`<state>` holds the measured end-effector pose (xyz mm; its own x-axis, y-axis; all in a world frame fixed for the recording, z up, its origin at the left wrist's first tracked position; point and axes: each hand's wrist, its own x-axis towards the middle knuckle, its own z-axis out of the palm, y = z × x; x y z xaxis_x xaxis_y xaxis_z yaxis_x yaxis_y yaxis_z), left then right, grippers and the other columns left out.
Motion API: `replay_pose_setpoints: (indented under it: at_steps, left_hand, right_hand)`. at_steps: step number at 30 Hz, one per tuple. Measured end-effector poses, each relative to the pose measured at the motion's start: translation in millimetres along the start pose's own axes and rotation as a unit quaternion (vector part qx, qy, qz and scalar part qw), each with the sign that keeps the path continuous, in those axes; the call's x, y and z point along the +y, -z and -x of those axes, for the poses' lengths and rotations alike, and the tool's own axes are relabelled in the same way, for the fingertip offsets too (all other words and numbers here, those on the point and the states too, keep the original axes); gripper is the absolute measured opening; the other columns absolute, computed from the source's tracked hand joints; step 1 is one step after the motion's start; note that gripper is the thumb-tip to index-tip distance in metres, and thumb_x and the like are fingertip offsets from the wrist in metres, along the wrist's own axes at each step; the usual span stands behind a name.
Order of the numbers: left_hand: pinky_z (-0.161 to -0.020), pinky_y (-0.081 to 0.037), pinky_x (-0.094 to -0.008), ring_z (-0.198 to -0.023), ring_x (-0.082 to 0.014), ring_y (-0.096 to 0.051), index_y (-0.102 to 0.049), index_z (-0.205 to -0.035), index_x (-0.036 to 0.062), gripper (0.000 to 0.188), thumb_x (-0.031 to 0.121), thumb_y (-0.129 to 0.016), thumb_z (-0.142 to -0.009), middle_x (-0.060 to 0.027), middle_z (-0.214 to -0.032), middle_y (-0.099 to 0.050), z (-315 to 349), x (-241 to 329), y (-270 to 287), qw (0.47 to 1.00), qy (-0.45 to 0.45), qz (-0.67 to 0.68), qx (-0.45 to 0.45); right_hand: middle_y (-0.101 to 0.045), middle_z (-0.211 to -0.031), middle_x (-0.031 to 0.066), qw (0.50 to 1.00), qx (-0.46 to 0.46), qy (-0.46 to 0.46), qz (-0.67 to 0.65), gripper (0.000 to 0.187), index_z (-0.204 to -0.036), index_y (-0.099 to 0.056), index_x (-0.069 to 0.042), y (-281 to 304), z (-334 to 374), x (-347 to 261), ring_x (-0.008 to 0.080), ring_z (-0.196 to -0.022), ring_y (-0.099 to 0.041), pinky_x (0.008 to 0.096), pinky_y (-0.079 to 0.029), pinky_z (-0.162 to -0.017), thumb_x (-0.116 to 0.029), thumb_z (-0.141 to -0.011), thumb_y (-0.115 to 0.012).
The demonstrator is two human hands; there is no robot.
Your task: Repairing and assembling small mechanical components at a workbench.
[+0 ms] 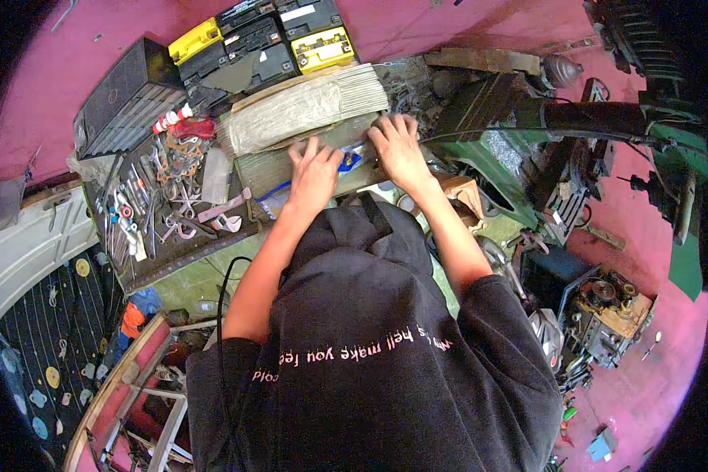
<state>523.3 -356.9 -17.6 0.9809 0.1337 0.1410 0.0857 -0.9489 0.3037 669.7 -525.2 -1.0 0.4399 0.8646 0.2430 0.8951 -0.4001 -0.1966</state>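
Observation:
Both my arms reach forward over the workbench, with a grey flat sheet [261, 171] under my hands. My left hand [315, 175] rests on it, fingers bent and apart, tips down. To its right, my right hand [400, 151] is placed a little farther forward, its fingers also bent and spread at the sheet's right end. Between the two hands lies a small blue and white piece [349, 160], nearest my left thumb. I see nothing held in either hand, though the undersides of the fingers are hidden.
Beyond my hands lies a plastic-wrapped stack of thin rods [303, 110]. Black and yellow batteries [322, 49] stand behind it. Wrenches and sockets [138, 200] crowd the bench's left side. A dark organizer [130, 98] stands far left; a green machine [492, 177] is at the right.

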Motion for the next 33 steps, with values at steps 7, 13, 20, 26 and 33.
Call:
replay_pose_setpoints:
  at_steps: [7, 13, 20, 26, 33]
  left_hand:
    - [-0.105, -0.035, -0.0627, -0.119, -0.0306, -0.057, -0.074, -0.103, 0.0124, 0.022, 0.012, -0.075, -0.081, -0.0060, -0.104, -0.072, -2.7, 1.4, -1.0, 0.999, 0.030, 0.013, -0.004]
    - [-0.106, -0.035, -0.0602, -0.121, -0.0325, -0.058, -0.076, -0.109, 0.0100, 0.030, 0.023, -0.082, -0.083, -0.0102, -0.110, -0.075, 2.3, -16.4, 20.9, 0.988, 0.131, 0.028, -0.079]
    - [-0.104, -0.036, -0.0594, -0.120, -0.0319, -0.060, -0.076, -0.107, 0.0092, 0.024, 0.015, -0.079, -0.084, -0.0116, -0.113, -0.076, 24.1, -49.5, 44.5, 0.976, 0.184, -0.011, -0.115]
    - [-0.108, -0.032, -0.0590, -0.118, -0.0301, -0.059, -0.079, -0.108, 0.0132, 0.022, 0.022, -0.079, -0.087, -0.0069, -0.113, -0.076, 22.8, -67.2, 62.9, 0.974, 0.224, 0.004, -0.031]
    - [-0.103, -0.033, -0.0579, -0.113, -0.0300, -0.059, -0.078, -0.103, 0.0126, 0.020, 0.017, -0.079, -0.083, -0.0056, -0.107, -0.075, 22.1, -90.0, 62.4, 0.979, 0.201, -0.017, -0.015]
  right_hand:
    - [-0.058, -0.119, 0.0126, 1.000, -0.027, -0.003, -0.010, 0.028, -0.116, -0.062, -0.008, 2.6, 12.4, 6.1, 0.0351, -0.122, -0.052, 0.0577, -0.035, -0.110, -0.013, -0.089, -0.056]
    - [-0.058, -0.119, 0.0130, 0.998, 0.013, -0.044, -0.031, 0.032, -0.117, -0.062, -0.007, -12.3, 21.4, 17.5, 0.0365, -0.123, -0.052, 0.0570, -0.035, -0.110, -0.009, -0.084, -0.061]
    - [-0.058, -0.119, 0.0139, 0.995, 0.004, -0.094, -0.035, 0.043, -0.117, -0.063, -0.007, -11.5, 24.6, 25.8, 0.0375, -0.120, -0.052, 0.0560, -0.036, -0.107, -0.003, -0.075, -0.069]
    - [-0.061, -0.114, 0.0144, 0.993, -0.022, -0.083, -0.079, 0.040, -0.118, -0.066, -0.007, -13.0, 8.6, 23.7, 0.0364, -0.117, -0.052, 0.0543, -0.036, -0.107, -0.003, -0.078, -0.067]
    - [-0.063, -0.116, 0.0155, 0.992, -0.050, -0.108, -0.037, 0.032, -0.116, -0.068, -0.006, -23.4, -3.7, 34.4, 0.0375, -0.117, -0.054, 0.0556, -0.038, -0.104, -0.006, -0.085, -0.061]
